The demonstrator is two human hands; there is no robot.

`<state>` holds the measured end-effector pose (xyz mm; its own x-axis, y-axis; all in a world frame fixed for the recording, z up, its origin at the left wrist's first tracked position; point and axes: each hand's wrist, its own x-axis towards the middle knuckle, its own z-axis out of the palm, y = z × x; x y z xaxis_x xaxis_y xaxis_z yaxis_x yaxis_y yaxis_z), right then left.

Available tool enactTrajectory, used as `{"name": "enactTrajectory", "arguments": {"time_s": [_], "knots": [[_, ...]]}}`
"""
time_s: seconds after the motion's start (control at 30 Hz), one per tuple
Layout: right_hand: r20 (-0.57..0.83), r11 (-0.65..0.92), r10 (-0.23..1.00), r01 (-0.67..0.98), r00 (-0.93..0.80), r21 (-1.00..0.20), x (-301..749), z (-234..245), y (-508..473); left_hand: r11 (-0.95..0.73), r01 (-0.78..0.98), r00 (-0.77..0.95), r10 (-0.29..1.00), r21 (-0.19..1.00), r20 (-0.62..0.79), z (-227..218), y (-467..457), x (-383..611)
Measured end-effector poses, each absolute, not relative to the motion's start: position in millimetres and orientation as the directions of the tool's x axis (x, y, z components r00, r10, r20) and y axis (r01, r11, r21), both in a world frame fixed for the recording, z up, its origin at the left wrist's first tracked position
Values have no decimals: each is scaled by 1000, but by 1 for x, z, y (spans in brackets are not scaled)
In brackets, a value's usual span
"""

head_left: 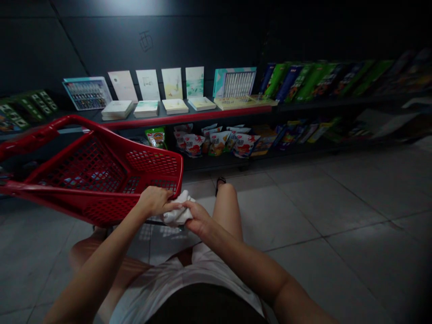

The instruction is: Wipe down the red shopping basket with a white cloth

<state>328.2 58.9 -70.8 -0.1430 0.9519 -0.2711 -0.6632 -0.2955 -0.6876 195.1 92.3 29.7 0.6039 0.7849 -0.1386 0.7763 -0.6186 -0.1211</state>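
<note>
A red plastic shopping basket (101,171) on a trolley frame stands tilted at the left, its near corner in front of me. My left hand (154,201) is closed at that corner, fingers pinching a crumpled white cloth (177,211). My right hand (199,218) is closed round the same cloth from the right, just below the basket's rim. I am crouched low, my right knee (227,193) raised just behind the hands.
A dark shelf unit with a red edge (189,118) runs along the wall, carrying notebooks and stationery sets on top and snack bags (216,141) beneath. Green and blue boxes (303,81) line the shelf further right. Grey tiled floor (337,211) spreads to the right.
</note>
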Motion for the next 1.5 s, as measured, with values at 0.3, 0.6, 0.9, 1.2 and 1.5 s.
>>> {"name": "enactTrajectory", "arguments": {"time_s": [0.3,0.6,0.9,1.2,1.5], "knots": [[-459,-447,867,-711,-194,-544,358,-31,29,-646,760,636,762,-74,-124,29,79,203],[232,288,910,-123,343,-950,425,-29,60,-677,736,670,728,-3,-143,30,58,214],[505,702,696,339,-510,-626,439,-46,181,-680,732,670,730,-45,-139,22,32,221],[469,874,485,415,-738,-252,446,-36,156,-729,684,714,678,-33,-173,22,14,211],[387,973,232,220,-892,-75,465,-24,125,-818,573,813,560,54,-157,26,-33,187]]}}
